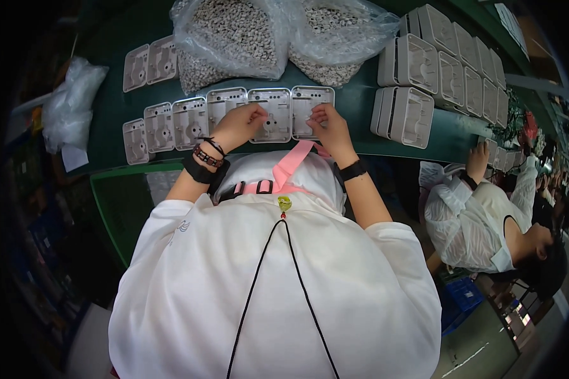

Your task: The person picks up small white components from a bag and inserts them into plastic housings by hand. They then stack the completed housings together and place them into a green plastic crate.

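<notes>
A row of flat grey plastic plates with holes and recesses lies along the near edge of the dark green belt. My left hand rests with curled fingers on one plate in the middle of the row; beaded bracelets and a black band sit on that wrist. My right hand presses its fingertips on the neighbouring plate at the row's right end. Whether either hand pinches a small part is hidden.
Two clear bags of small grey pieces lie behind the row. Stacks of grey box-shaped housings stand to the right. A white plastic bag lies far left. Another person in white works on the belt at right.
</notes>
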